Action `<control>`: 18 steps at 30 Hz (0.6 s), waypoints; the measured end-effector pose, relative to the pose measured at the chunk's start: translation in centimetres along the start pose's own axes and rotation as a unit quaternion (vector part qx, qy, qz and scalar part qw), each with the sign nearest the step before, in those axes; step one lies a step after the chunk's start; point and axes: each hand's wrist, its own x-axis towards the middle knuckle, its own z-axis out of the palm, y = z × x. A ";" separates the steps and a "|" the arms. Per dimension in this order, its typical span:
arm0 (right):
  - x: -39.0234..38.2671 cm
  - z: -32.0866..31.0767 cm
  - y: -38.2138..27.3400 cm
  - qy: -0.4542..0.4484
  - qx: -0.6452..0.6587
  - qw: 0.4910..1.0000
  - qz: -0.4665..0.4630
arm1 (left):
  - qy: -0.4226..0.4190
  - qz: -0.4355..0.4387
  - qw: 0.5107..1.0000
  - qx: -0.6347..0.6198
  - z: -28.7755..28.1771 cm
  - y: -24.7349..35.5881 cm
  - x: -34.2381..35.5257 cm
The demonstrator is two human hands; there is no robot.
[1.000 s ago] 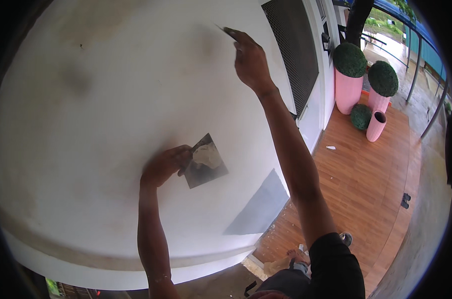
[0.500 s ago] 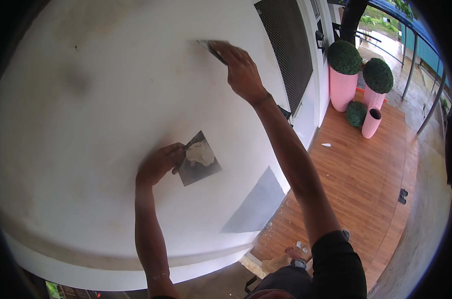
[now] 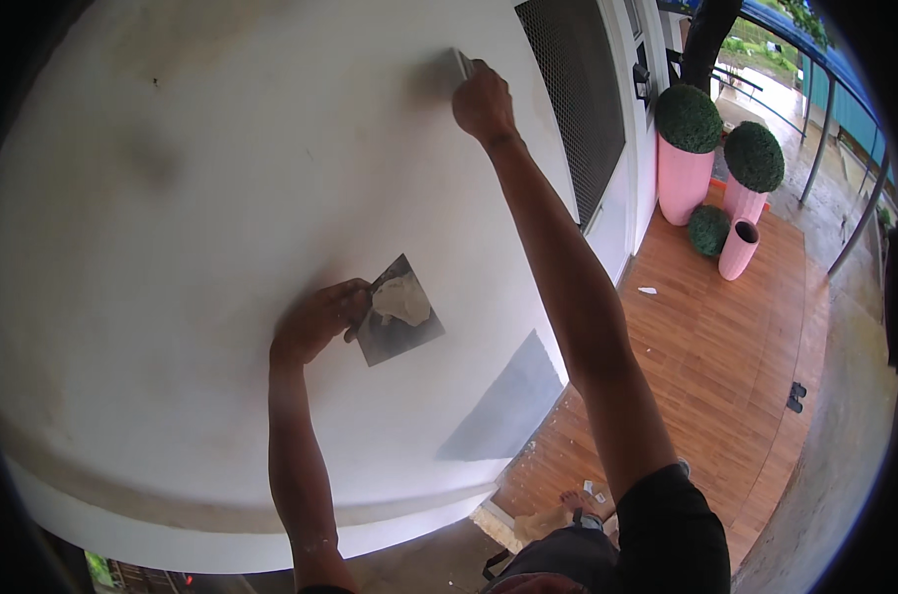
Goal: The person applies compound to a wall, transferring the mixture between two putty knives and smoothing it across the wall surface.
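Observation:
In my left hand (image 3: 322, 319) is a wide square putty knife (image 3: 395, 342), its thin grey blade turned up toward me. A pale lump of putty (image 3: 401, 300) lies on that blade. My right hand (image 3: 485, 104) is raised high on the white wall (image 3: 221, 228), fingers closed round a second scraper (image 3: 461, 63), which shows only as a narrow edge against the surface. Brownish stains and smudges mark the wall around both hands.
A dark mesh screen (image 3: 578, 99) is set in the wall right of my right hand. Low on the wall is a grey patch (image 3: 508, 401). Pink planters (image 3: 685, 178) with round green shrubs stand on the wood-look floor (image 3: 706, 366). Black sandals (image 3: 797, 397) lie at its right edge.
My right hand has moved slightly up with its scraper, and the wrist has turned so the blade is seen more edge-on. My left hand and the putty have barely moved.

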 end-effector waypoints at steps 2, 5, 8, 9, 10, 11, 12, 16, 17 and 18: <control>0.0 1.0 -1.9 -0.023 -0.007 0.999 -0.044 | 0.004 -0.002 1.000 0.021 0.1 0.8 -0.1; -5.9 3.3 -2.4 -0.023 0.005 0.963 -0.267 | -0.006 0.013 1.000 -0.011 -0.8 -0.9 -0.2; -7.6 0.9 0.5 -0.086 -0.021 0.941 -0.326 | -0.021 0.040 0.998 -0.038 -0.6 -1.0 -0.2; -7.4 0.0 1.8 -0.126 -0.047 0.929 -0.346 | -0.010 0.036 0.999 -0.010 -0.6 -0.9 -0.2; -5.6 -1.1 2.1 -0.089 -0.031 0.946 -0.310 | -0.012 0.041 0.999 -0.011 -0.4 -0.6 0.0; -3.2 -1.7 2.8 -0.033 -0.024 0.951 -0.307 | -0.023 0.055 0.998 -0.017 -0.2 -0.4 0.4; -1.3 -1.6 3.2 0.022 -0.013 0.953 -0.302 | -0.033 0.066 0.997 -0.023 -0.1 -0.5 0.4; -1.1 2.5 5.5 0.039 0.000 0.940 -0.338 | -0.024 0.050 0.997 -0.053 -0.3 -0.8 0.4; -3.2 3.6 6.6 0.051 0.013 0.933 -0.356 | -0.033 0.056 0.996 -0.055 -0.4 -1.1 0.6; -5.3 3.6 7.0 0.067 0.029 0.924 -0.376 | -0.038 0.063 0.996 -0.053 -0.3 -1.0 0.4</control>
